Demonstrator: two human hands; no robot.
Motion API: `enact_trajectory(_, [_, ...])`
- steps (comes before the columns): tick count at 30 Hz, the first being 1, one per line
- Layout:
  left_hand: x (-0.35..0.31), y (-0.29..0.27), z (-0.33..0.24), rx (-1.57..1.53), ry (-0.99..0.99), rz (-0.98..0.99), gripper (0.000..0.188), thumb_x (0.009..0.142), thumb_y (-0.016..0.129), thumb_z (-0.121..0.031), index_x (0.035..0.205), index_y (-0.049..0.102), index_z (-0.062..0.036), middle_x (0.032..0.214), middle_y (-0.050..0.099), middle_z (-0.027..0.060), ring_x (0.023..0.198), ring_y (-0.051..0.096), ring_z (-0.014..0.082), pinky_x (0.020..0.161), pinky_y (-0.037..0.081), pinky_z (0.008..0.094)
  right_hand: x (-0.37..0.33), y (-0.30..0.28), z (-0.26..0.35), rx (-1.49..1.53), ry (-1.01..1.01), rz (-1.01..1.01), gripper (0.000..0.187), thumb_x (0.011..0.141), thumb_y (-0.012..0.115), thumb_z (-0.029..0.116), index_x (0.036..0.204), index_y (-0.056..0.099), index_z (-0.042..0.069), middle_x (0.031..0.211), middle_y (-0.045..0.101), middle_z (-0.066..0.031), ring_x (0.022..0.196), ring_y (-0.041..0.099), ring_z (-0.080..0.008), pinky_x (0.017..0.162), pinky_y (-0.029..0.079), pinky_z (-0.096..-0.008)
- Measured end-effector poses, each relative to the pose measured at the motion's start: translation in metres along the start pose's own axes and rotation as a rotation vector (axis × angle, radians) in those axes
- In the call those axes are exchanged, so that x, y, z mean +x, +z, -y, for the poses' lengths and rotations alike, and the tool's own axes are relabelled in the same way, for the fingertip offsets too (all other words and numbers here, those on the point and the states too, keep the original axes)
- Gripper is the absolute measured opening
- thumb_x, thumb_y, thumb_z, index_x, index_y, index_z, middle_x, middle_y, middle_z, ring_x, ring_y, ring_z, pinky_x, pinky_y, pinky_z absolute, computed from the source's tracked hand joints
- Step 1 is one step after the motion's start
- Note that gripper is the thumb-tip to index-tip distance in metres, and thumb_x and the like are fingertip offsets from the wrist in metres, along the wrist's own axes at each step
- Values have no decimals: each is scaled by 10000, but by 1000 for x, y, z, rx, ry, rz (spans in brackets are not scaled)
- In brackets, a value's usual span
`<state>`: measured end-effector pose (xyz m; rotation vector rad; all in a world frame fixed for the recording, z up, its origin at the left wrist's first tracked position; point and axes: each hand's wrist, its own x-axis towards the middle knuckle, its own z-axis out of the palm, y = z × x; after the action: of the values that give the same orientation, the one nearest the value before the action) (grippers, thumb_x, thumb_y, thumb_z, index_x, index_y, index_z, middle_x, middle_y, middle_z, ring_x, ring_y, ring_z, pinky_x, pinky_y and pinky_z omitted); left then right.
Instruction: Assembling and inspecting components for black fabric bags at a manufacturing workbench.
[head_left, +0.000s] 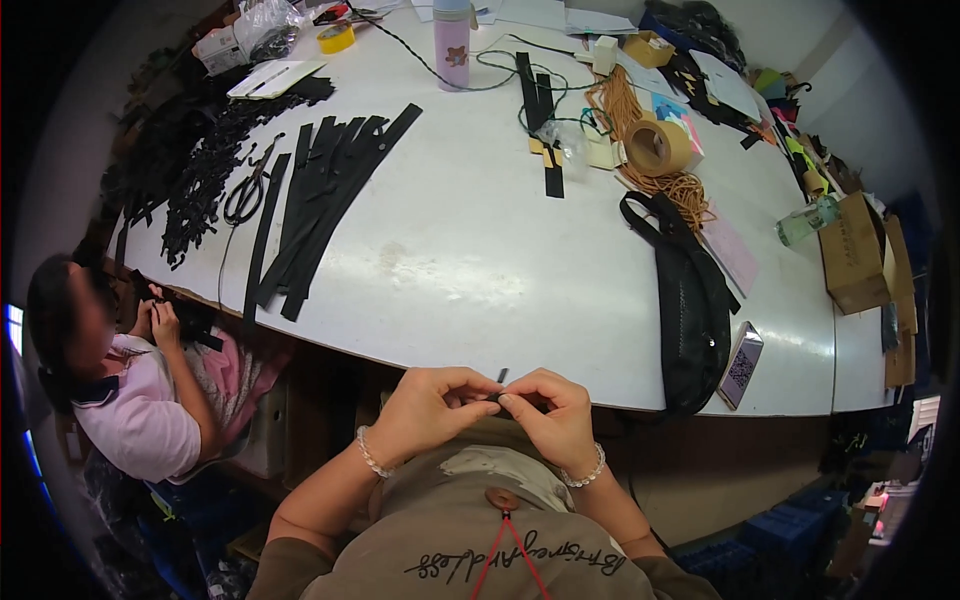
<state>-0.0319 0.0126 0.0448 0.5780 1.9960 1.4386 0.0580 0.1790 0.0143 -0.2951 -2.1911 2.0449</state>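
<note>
My left hand [432,408] and my right hand [550,418] meet in front of my body, just off the near edge of the white table [470,330]. Both are closed, thumbs and fingertips pinched together on one small black strip [503,375]. Its short end sticks up between the fingertips, and the rest of it is largely covered by my fingers. A clear beaded bracelet circles each wrist.
Long black strips [335,190], black-handled scissors [245,195] and a pile of black pieces [200,190] lie at left. A black bag [690,310], phone [740,367], tape roll [657,147] and bottle [452,50] are on the table. A co-worker [140,390] sits left.
</note>
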Motion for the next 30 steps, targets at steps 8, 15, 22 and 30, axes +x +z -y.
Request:
enact_trajectory(8, [9, -16, 3, -251, -284, 324, 138, 842, 718, -136, 853, 695, 0, 721, 664, 21, 642, 592, 51, 587, 475, 187, 7, -11, 2, 359, 360, 239, 155, 889, 599, 62, 1009, 614, -35, 735, 625, -29, 535, 538, -50, 500, 443, -176])
enact_trajectory(15, [5, -15, 14, -255, -172, 421, 127, 884, 665, -126, 906, 665, -1, 780, 640, -5, 695, 554, 38, 633, 459, 184, 19, -24, -8, 404, 489, 811, 188, 927, 526, 80, 1069, 596, -21, 737, 578, 21, 532, 471, -20, 470, 373, -176])
enact_trajectory(22, [-1, -20, 4, -334, -139, 311, 127, 912, 626, -124, 863, 620, -8, 765, 605, -26, 695, 518, 19, 614, 428, 179, 7, 5, -14, 555, 392, 576, 177, 934, 582, 134, 1032, 624, -6, 794, 599, 36, 647, 510, -1, 551, 420, -167])
enact_trajectory(30, [-10, -21, 6, -381, -80, 180, 144, 922, 613, -132, 857, 617, -4, 762, 617, -15, 693, 533, 26, 620, 447, 187, 0, 13, 5, 473, 302, 394, 98, 911, 592, 71, 924, 637, -15, 794, 627, -2, 696, 559, -34, 615, 464, -178])
